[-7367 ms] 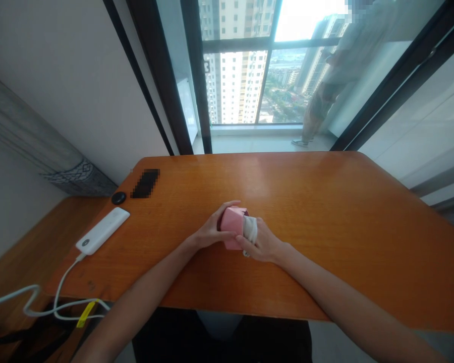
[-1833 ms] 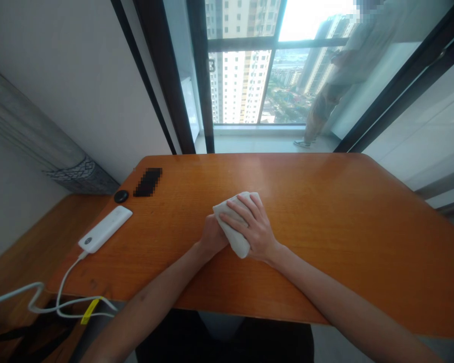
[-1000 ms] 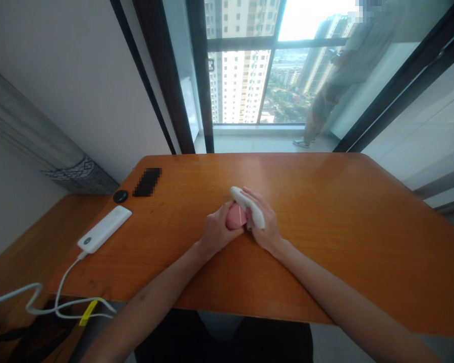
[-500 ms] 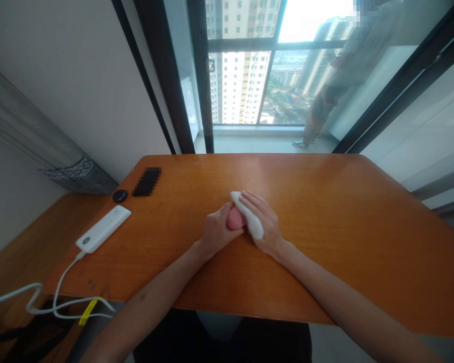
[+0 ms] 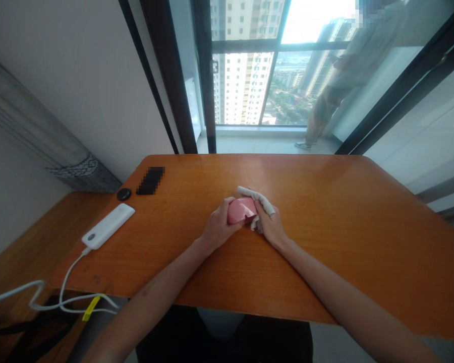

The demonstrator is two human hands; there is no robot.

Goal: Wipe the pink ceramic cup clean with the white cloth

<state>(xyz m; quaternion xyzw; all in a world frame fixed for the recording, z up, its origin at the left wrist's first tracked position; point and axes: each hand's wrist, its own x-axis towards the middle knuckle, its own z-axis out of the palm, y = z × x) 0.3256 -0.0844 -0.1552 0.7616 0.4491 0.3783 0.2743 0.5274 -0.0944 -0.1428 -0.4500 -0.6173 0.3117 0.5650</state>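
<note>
A small, glossy pink rounded object [image 5: 241,210], perhaps a case, is held just above the wooden table, with a dark notch showing in its lower edge. My left hand [image 5: 218,225] is closed around its left end, thumb on top and fingers underneath. A white cloth [image 5: 263,199] lies bunched in my right hand [image 5: 271,225], which is closed on it. The right thumb presses at the right end of the pink object. Part of the cloth hangs below it, and the right fingers are mostly hidden behind.
A white power bank [image 5: 108,227] with a white cable [image 5: 68,275] lies on the left of the wooden table [image 5: 344,242]. Beyond it are a round black thing [image 5: 123,194] and a blurred-out dark item [image 5: 150,181]. Glass doors stand behind, showing a person's reflection.
My right hand has turned, and the cloth has moved from the pink object's side to behind and below its right end. More of the pink object's surface is now exposed.
</note>
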